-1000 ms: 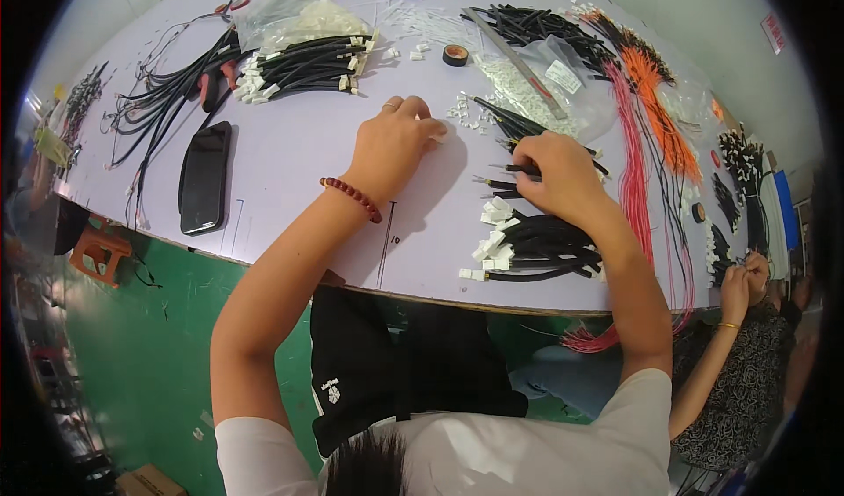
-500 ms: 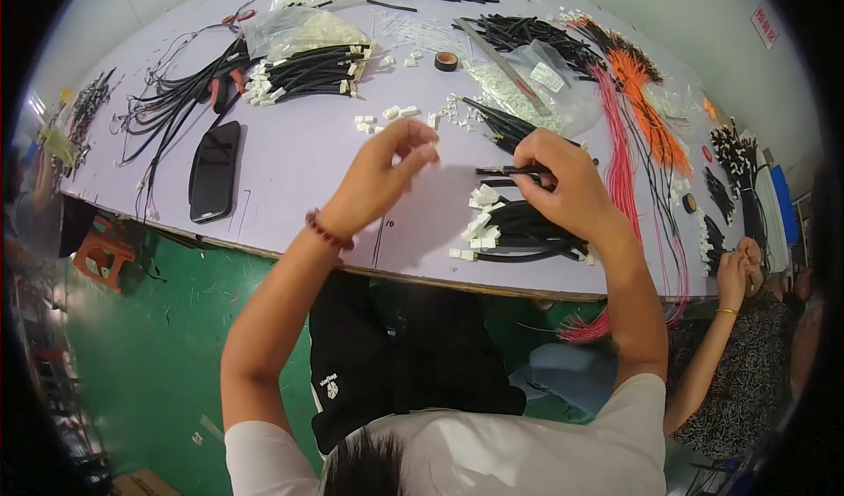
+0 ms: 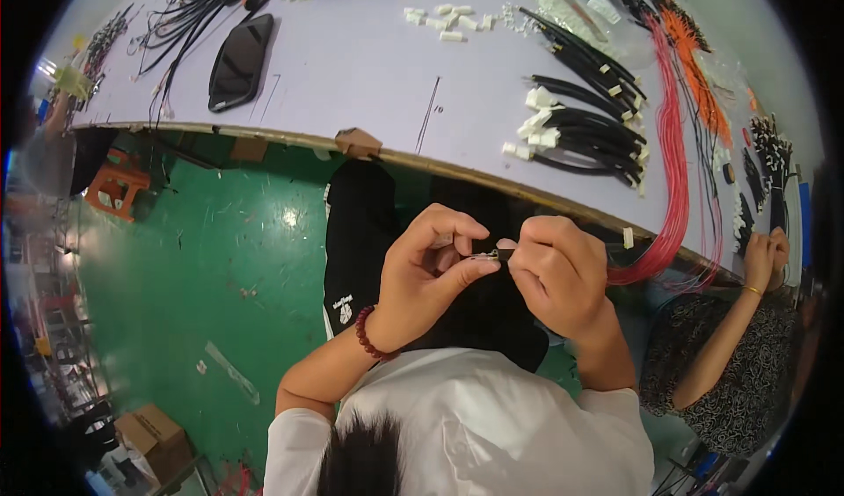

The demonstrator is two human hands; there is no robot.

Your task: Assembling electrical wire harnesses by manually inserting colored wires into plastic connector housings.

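Below the table edge, at frame centre, your left hand (image 3: 428, 272) and right hand (image 3: 556, 272) meet fingertip to fingertip, both pinched shut on a small, thin connector piece (image 3: 489, 255) whose long axis lies roughly left to right; its finer detail cannot be told. Upper right on the pale table (image 3: 352, 65) lie glossy black wire bundles (image 3: 585, 135) with white plastic ends, beside red wires (image 3: 675, 162).
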